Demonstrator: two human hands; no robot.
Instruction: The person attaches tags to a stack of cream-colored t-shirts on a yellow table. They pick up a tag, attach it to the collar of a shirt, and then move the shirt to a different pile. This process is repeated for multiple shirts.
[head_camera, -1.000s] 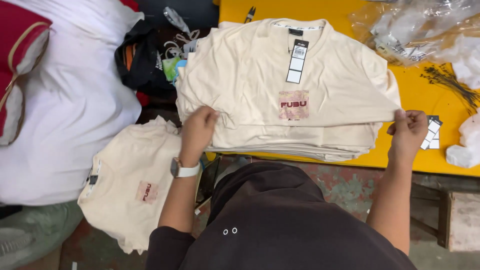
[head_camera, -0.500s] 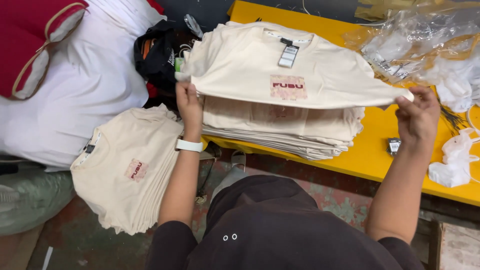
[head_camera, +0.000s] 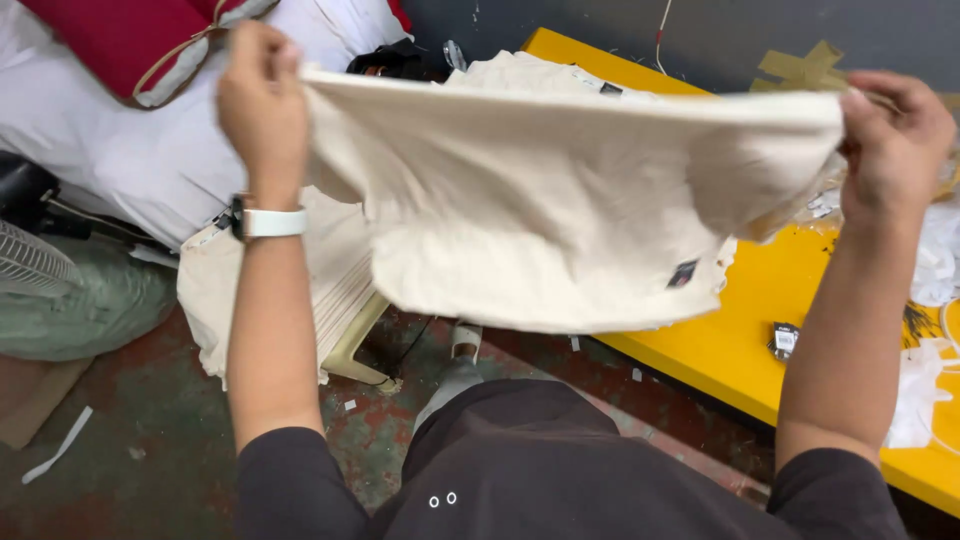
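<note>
My left hand (head_camera: 262, 100), a white watch (head_camera: 272, 222) on its wrist, has its fingers pinched tight on one corner of a cream T-shirt (head_camera: 560, 210). The shirt hangs stretched in the air between my hands, above the yellow desk (head_camera: 740, 330). My right hand (head_camera: 893, 150) grips the opposite corner, fingers closed on the fabric.

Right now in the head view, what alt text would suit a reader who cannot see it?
A person's left hand and right hand hold a cream T-shirt stretched out in the air by its top edge. Below it are a yellow table, more cream shirts on a stool at left, and a white bundle.
</note>
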